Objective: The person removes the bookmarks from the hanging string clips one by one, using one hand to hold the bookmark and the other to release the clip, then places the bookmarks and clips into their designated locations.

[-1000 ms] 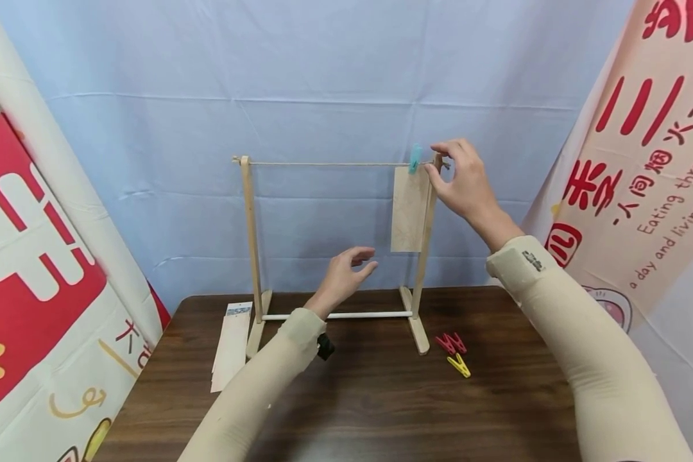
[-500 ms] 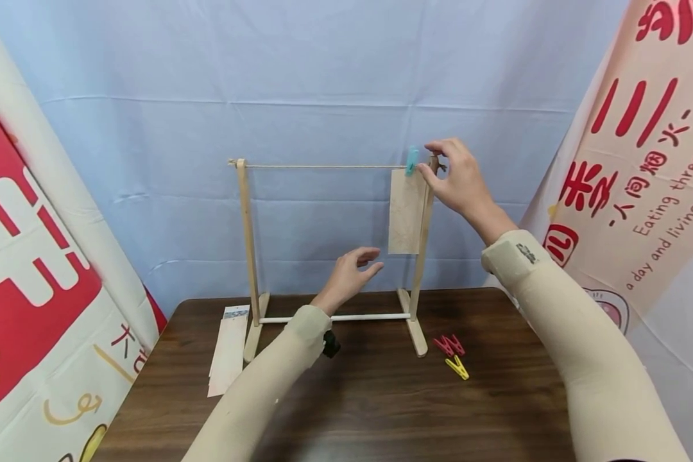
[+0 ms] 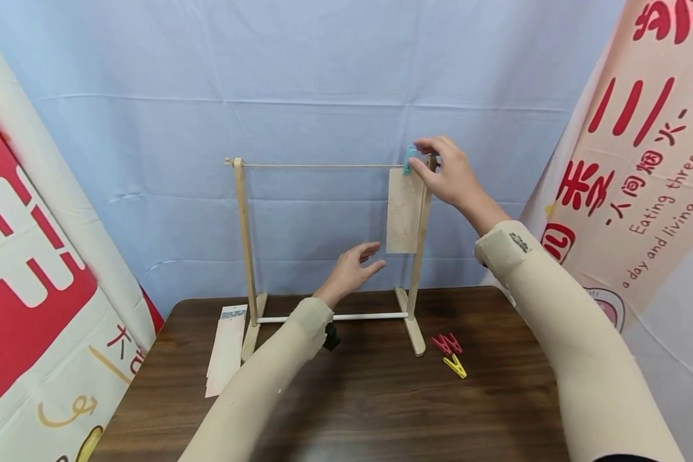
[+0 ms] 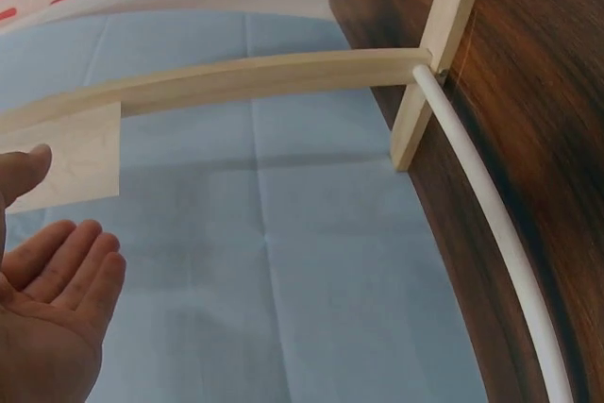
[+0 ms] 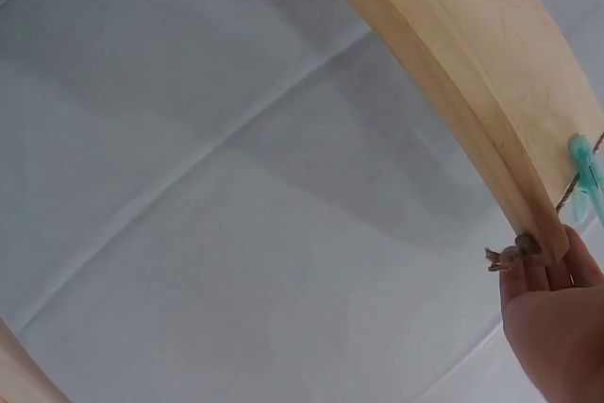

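A pale rectangular card (image 3: 403, 212) hangs at the right end of a string (image 3: 323, 166) on a wooden frame, under a turquoise clothespin (image 3: 409, 160). My right hand (image 3: 452, 174) is at the top of the right post, thumb and index finger apart, fingertips right at the clothespin's edge. In the right wrist view, that hand (image 5: 557, 323) shows beside the post end and the string's knot (image 5: 514, 254), with the clothespin (image 5: 587, 175) just beyond. Below and left of the card, my left hand (image 3: 349, 273) hovers with fingers loosely spread, holding nothing.
Two red clothespins (image 3: 447, 344) and a yellow clothespin (image 3: 455, 366) lie on the dark wooden table (image 3: 393, 410), right of the frame's foot. A stack of pale cards (image 3: 226, 353) lies by the left foot. A white rod (image 3: 375, 316) joins the posts low down.
My right hand has shifted left from the post top to the clothespin's edge. The left hand has drifted slightly right, still under the card. The head view has shifted a little.
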Tool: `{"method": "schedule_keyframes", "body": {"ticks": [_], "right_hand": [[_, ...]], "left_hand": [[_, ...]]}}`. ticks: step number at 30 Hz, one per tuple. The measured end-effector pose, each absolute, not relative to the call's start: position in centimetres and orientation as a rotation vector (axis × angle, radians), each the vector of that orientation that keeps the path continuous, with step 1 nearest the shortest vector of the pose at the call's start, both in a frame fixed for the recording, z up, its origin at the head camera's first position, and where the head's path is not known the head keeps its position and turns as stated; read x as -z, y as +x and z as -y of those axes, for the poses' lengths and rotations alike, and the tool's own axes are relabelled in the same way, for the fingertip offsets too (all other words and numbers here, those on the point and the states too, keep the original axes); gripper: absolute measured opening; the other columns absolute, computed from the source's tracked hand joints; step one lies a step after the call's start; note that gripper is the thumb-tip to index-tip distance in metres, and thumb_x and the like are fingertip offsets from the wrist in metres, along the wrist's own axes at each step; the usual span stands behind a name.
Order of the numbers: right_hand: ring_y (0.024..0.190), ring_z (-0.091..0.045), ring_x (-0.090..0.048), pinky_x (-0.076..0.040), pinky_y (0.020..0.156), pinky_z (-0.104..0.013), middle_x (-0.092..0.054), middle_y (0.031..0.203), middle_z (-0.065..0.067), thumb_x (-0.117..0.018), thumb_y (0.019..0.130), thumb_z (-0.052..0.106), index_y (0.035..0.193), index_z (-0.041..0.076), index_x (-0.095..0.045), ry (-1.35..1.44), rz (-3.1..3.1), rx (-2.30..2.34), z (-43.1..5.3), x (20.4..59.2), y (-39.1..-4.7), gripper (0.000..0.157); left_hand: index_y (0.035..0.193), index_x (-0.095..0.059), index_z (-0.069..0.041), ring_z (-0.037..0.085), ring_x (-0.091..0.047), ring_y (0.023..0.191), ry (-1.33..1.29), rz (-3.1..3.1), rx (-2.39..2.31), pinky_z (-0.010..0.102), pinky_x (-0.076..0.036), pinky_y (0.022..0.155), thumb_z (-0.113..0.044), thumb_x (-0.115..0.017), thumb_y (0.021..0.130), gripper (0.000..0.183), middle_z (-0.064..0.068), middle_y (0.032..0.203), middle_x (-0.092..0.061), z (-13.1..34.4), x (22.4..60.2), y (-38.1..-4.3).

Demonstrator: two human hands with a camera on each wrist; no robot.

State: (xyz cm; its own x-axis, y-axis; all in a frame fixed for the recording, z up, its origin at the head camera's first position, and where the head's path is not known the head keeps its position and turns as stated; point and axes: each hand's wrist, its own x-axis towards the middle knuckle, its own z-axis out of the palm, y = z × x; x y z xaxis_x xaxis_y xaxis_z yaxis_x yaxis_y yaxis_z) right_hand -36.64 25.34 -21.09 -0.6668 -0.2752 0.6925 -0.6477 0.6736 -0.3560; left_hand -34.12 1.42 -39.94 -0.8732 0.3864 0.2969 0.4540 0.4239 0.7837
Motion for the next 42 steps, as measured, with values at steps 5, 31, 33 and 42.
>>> {"method": "schedule_keyframes", "body": {"ticks": [5,31,33,42], "right_hand": [[0.104,-0.03,-0.052,-0.041,0.088,-0.041,-0.061,0.13,-0.02,-0.054,0.114,0.03,0.147,-0.001,-0.06,0.696,2.308,-0.843,-24.8,20.7,-36.8,0.045],[0.099,-0.028,-0.049,-0.04,0.087,-0.044,-0.059,0.126,-0.021,-0.046,0.117,0.027,0.146,-0.003,-0.06,0.694,2.338,-0.902,-24.6,20.8,-37.2,0.044],[0.102,-0.029,-0.051,-0.041,0.089,-0.046,-0.059,0.13,-0.021,-0.046,0.117,0.028,0.146,-0.003,-0.06,0.688,2.347,-0.902,-24.6,20.8,-37.3,0.044],[0.1,-0.027,-0.051,-0.041,0.086,-0.042,-0.06,0.13,-0.02,-0.047,0.117,0.028,0.144,-0.002,-0.061,0.688,2.342,-0.93,-24.7,21.1,-37.2,0.043]], "left_hand": [[0.165,-0.043,-0.013,0.03,-0.048,0.151,-0.795,2.617,1.502,0.045,-0.041,0.122,-0.04,-0.072,0.105,0.071,0.007,0.165,-0.049,-1.6,40.0,-34.6],[0.138,-0.068,-0.011,0.021,-0.07,0.118,-0.807,2.541,1.587,0.039,-0.056,0.103,-0.029,-0.071,0.107,0.036,0.005,0.128,-0.075,-2.6,40.3,-34.4],[0.133,-0.071,-0.012,0.018,-0.071,0.11,-0.807,2.53,1.576,0.038,-0.058,0.096,-0.028,-0.071,0.107,0.031,0.003,0.123,-0.076,-2.7,40.2,-34.2],[0.114,-0.074,-0.012,0.012,-0.071,0.09,-0.764,2.506,1.567,0.033,-0.057,0.081,-0.024,-0.073,0.106,0.015,0.001,0.104,-0.079,-3.2,40.4,-33.7]]}}
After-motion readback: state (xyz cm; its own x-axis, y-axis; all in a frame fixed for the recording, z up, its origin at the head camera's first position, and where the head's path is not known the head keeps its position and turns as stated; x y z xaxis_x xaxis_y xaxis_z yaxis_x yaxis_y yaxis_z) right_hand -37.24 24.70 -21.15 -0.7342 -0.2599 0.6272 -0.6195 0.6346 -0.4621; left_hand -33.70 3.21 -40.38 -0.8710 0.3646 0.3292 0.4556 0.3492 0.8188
